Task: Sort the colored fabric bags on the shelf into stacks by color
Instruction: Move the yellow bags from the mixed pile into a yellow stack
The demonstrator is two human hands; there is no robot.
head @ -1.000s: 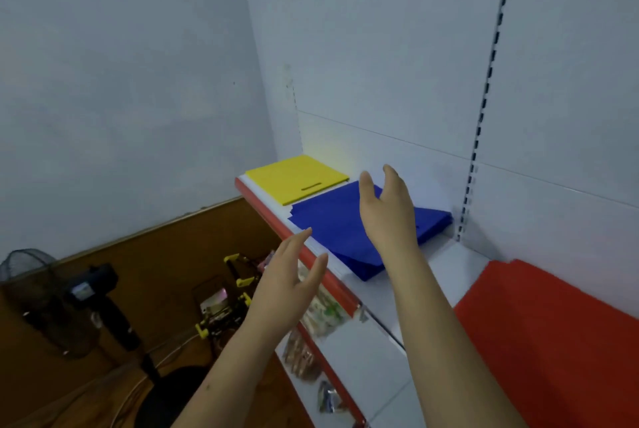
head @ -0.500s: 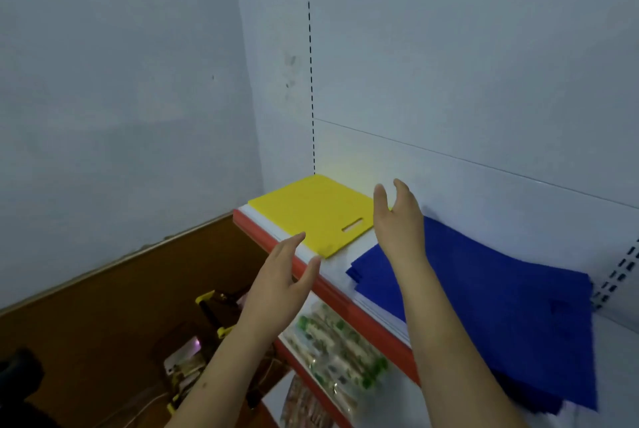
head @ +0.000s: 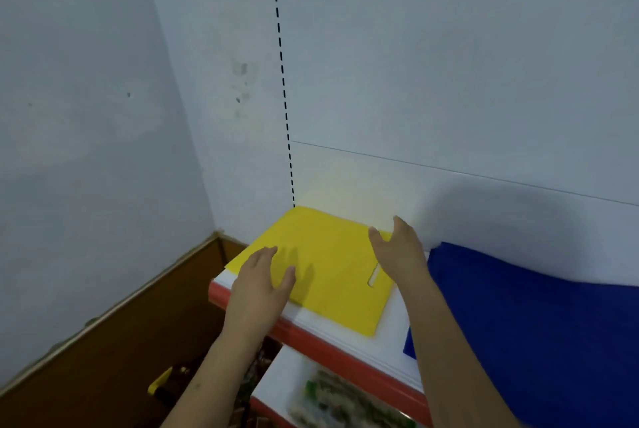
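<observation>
My view has swung left since half a second ago: the yellow bag (head: 321, 275) now lies near the centre, flat on the white shelf (head: 390, 334) in the corner by the wall, its slot handle toward the right edge. The blue bags (head: 539, 317) sit just beside it on the right and now run off the frame edge. My left hand (head: 257, 292) has moved forward from in front of the red shelf lip (head: 332, 353) and now hovers over the yellow bag's near-left corner, fingers straight and loosely together, thumb spread out to the right; I cannot tell whether it touches the fabric. My right hand (head: 399, 254) has moved from the blue bags to the yellow bag's right edge, palm facing left, fingers straight and slightly spread, holding nothing. A lower shelf (head: 287, 372) with packaged goods (head: 345, 403) shows beneath.
</observation>
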